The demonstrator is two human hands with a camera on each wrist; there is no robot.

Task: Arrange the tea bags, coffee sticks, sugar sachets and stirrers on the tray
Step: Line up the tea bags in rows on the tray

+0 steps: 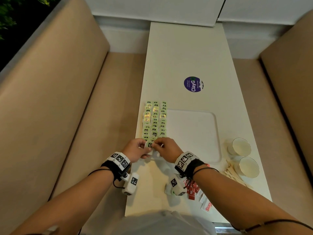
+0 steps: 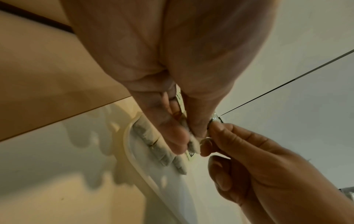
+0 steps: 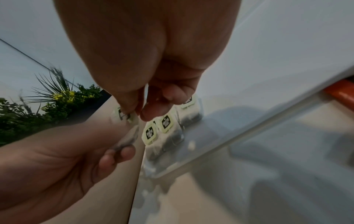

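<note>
Green-tagged tea bags (image 1: 155, 121) lie in three overlapping columns along the left side of the white tray (image 1: 194, 138). At the near end of the columns both hands hold one tea bag (image 1: 149, 144). My left hand (image 1: 147, 147) pinches its pouch (image 2: 191, 145), and my right hand (image 1: 156, 144) pinches it from the other side, finger and thumb (image 3: 138, 112) at the tag (image 3: 124, 116). Red coffee sticks (image 1: 192, 189), white sugar sachets (image 1: 207, 203) and wooden stirrers (image 1: 234, 175) lie on the table at the near right, off the tray.
Two empty glass cups (image 1: 240, 146) (image 1: 248, 167) stand right of the tray by the stirrers. A round purple sticker (image 1: 193, 84) sits further up the narrow white table (image 1: 183, 53). Beige benches (image 1: 55, 102) run along both sides.
</note>
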